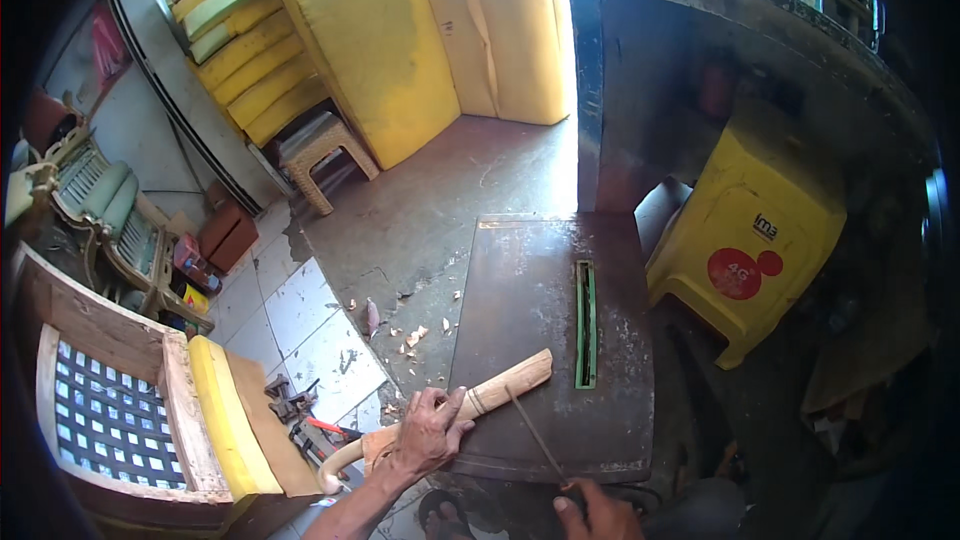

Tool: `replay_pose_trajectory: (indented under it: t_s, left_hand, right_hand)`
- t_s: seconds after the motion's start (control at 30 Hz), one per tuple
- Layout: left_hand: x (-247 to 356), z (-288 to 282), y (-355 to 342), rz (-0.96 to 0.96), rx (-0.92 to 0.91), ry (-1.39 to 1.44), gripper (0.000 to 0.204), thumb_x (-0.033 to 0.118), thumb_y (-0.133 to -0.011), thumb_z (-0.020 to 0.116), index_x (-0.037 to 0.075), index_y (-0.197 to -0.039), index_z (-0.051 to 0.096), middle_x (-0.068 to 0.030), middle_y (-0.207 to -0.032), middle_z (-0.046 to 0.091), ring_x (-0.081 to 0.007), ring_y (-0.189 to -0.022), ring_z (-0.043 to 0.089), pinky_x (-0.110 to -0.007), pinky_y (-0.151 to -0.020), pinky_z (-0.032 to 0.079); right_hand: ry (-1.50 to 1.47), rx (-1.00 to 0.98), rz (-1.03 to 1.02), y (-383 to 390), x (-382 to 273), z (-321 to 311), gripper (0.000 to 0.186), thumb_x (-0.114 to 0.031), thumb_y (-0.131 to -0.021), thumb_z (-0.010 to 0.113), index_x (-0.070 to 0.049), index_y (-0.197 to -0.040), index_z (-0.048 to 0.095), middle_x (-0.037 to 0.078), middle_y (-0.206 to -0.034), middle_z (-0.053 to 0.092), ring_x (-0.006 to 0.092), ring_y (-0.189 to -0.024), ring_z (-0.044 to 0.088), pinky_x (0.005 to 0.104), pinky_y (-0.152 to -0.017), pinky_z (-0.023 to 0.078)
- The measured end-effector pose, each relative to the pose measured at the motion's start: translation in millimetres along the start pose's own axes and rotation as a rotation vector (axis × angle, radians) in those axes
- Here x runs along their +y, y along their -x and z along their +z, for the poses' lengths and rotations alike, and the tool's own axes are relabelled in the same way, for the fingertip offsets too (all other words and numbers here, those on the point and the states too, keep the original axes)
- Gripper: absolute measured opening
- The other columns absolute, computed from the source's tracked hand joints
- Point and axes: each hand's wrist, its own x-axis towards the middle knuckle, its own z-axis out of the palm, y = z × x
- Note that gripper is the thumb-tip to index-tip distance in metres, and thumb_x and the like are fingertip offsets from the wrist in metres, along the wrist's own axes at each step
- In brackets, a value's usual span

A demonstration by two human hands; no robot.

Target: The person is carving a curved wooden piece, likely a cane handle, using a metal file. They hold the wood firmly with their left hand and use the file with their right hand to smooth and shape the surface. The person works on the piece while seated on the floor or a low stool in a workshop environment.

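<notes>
My left hand (430, 435) grips a pale carved wooden piece (526, 370), which has a curved lower end and lies at an angle across a dark, worn metal-looking work surface (520, 280). In my right hand (600, 515), at the lower edge, is the handle of a long thin file-like tool (536, 440); its blade rests against the wood, to the right of my fingers. A green-rimmed slot (586, 325) runs along the surface above the wood.
A yellow plastic stool (760, 205) lies tipped at right under a dark bench (660, 10). Yellow cushions (370, 60) and a woven stool (330, 155) are at the back. An unfinished seat frame (175, 420), hand tools (300, 400) and an ornate chair (120, 220) fill the left.
</notes>
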Motion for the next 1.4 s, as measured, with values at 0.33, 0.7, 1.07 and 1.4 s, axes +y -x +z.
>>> replay_pose_trajectory:
  t_s: [0.33, 0.7, 1.07, 1.4]
  left_hand:
    - [-4.4, -24.7, 14.2, -0.14, -0.21, 0.151, 0.04, 0.039, -0.1, 0.065, 0.01, -0.128, 0.067, -0.0192, -0.086, 0.064, -0.0375, -0.079, 0.067, -0.046, -0.073, 0.054]
    - [1.7, -112.9, -3.0, -0.214, -0.771, 0.063, 0.049, 0.048, -0.104, 0.049, 0.003, -0.112, 0.065, -0.0257, -0.098, 0.071, -0.0445, -0.099, 0.069, -0.055, -0.087, 0.052]
    - [70.6, -84.8, 12.4, -0.214, -0.63, -0.037, 0.038, 0.042, -0.104, 0.052, 0.005, -0.102, 0.056, -0.0212, -0.095, 0.066, -0.0457, -0.091, 0.067, -0.057, -0.078, 0.052]
    - [103.1, -51.0, 22.4, -0.178, -0.288, -0.138, 0.025, 0.034, -0.101, 0.058, 0.01, -0.099, 0.061, -0.0125, -0.081, 0.064, -0.0367, -0.08, 0.068, -0.052, -0.073, 0.052]
  right_hand:
    - [-0.086, -0.08, 0.105, -2.0, 0.2, 40.5, 0.037, -0.033, -0.107, 0.053, -0.007, -0.132, 0.06, 0.031, -0.108, 0.069, 0.0536, -0.102, 0.066, 0.0537, -0.084, 0.054]
    - [-0.196, -0.127, 0.04, 12.8, -6.7, 62.1, 0.037, -0.031, -0.108, 0.053, -0.006, -0.134, 0.059, 0.026, -0.106, 0.071, 0.0457, -0.102, 0.07, 0.047, -0.084, 0.056]
    - [-0.232, -0.158, 0.111, 39.1, 20.2, 57.0, 0.037, -0.029, -0.108, 0.05, -0.006, -0.136, 0.058, 0.02, -0.088, 0.069, 0.0373, -0.081, 0.071, 0.0459, -0.074, 0.055]
    - [-0.23, 0.02, -0.068, 51.7, 57.3, 36.0, 0.038, -0.028, -0.108, 0.048, -0.004, -0.136, 0.059, 0.023, -0.089, 0.069, 0.0427, -0.08, 0.069, 0.0474, -0.071, 0.055]
